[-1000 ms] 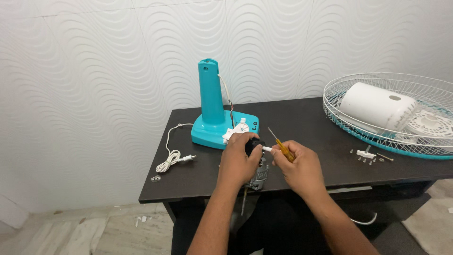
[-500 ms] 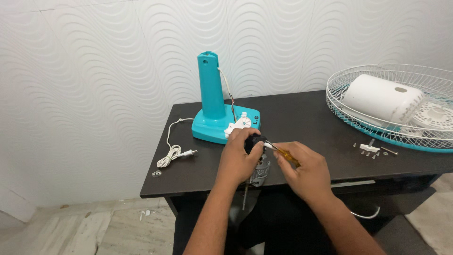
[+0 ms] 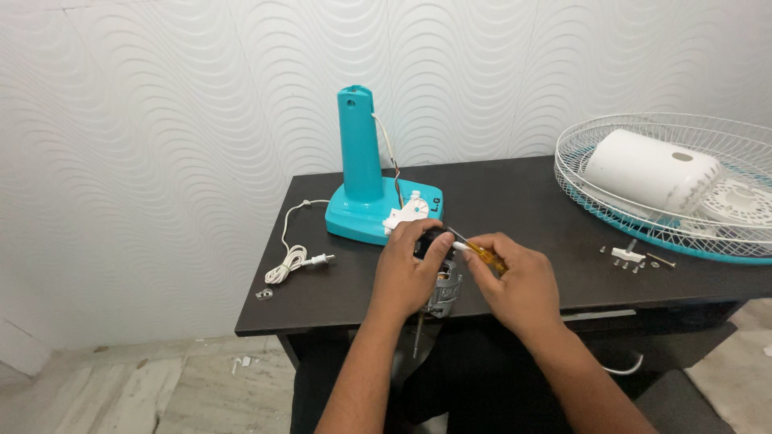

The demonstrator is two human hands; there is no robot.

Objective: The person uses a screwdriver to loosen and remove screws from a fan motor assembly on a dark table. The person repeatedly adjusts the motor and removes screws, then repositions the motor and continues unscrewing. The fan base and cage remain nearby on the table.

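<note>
My left hand (image 3: 410, 272) grips a small fan motor (image 3: 444, 291) with a metal body and a black top, held at the near edge of the dark table (image 3: 515, 201). My right hand (image 3: 519, 283) holds a yellow-handled screwdriver (image 3: 481, 251), its shaft pointing left toward the top of the motor. A thin shaft hangs down below the motor. Just behind my hands stands the turquoise fan stand (image 3: 363, 178) with its upright column, white control dial and wires.
A white wire fan guard (image 3: 728, 237) with a turquoise rim lies at the right, holding a white motor cover (image 3: 650, 173). Loose screws and a small white part (image 3: 630, 256) lie near it. A coiled white power cord (image 3: 293, 259) lies at the left.
The view has shifted slightly. My hands have stayed on the motor, and the screwdriver has tilted a little toward it.
</note>
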